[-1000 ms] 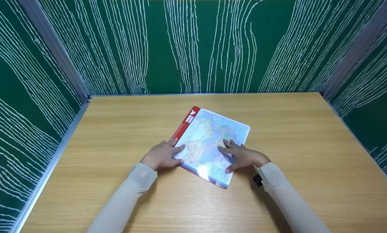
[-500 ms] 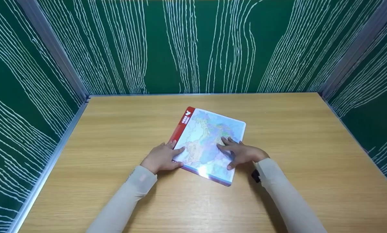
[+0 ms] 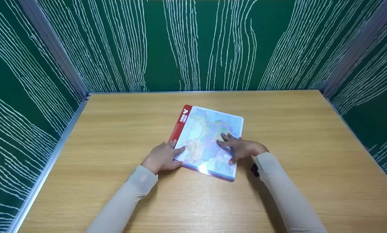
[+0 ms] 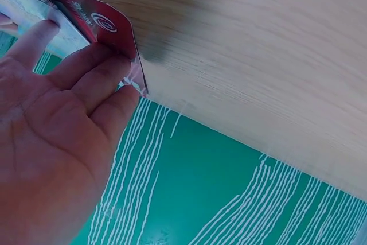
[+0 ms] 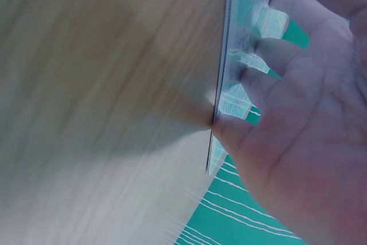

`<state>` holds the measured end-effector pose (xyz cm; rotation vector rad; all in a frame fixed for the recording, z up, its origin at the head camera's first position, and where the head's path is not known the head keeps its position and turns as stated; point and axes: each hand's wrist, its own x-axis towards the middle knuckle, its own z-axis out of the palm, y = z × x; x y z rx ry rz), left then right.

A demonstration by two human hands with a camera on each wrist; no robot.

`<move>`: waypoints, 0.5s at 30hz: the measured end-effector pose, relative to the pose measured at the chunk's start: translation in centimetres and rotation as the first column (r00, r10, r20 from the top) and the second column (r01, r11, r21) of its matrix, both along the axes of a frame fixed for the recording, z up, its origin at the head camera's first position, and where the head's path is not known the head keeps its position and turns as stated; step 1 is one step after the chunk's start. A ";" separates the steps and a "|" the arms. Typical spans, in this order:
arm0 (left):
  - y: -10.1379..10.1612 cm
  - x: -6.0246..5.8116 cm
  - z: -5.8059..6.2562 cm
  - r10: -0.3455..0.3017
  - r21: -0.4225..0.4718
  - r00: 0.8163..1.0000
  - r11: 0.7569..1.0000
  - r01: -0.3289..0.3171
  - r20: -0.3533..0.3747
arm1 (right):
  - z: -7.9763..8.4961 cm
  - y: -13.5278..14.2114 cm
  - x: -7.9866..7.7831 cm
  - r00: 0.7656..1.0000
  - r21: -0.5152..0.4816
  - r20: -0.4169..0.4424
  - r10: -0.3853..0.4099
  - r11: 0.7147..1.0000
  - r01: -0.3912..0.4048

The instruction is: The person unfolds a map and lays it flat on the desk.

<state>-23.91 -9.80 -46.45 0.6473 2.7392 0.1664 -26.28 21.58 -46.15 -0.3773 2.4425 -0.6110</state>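
Observation:
A glossy map board (image 3: 201, 142) in pale blue and pastel colours lies slightly turned on the wooden table (image 3: 296, 136). Down its left side runs a red strip (image 3: 180, 124) with white lettering and a small white figure. At the lower left corner my left hand (image 3: 162, 157) rests with fingers extended over the edge; the left wrist view has its fingertips on a red corner (image 4: 117, 30) bearing a swirl logo. My right hand (image 3: 243, 149) lies across the right edge, fingers spread on the map. In the right wrist view, one fingertip (image 5: 221, 124) touches the board's thin edge.
Green panels (image 3: 203, 45) with wavy white lines stand behind and on both sides of the table, joined by grey metal posts (image 3: 57, 48). A bright reflection sits on the board's near edge. A small dark object (image 3: 254, 170) shows under the right cuff.
The map board has turned counterclockwise, its far edge shifting left and its near right corner swinging right and away. My right hand has moved slightly away from me; the left has stayed nearly still.

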 end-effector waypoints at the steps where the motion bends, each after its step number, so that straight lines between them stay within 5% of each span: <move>1: 0.0 0.0 0.0 0.001 -0.001 1.000 1.000 -0.001 0.001 | 0.0 0.0 0.0 1.000 0.002 0.001 0.001 1.000 -0.001; 15: -0.1 -0.2 -0.2 -0.040 -0.005 0.998 0.999 0.040 -0.038 | 0.2 0.0 0.0 0.999 0.007 -0.011 0.051 0.999 -0.051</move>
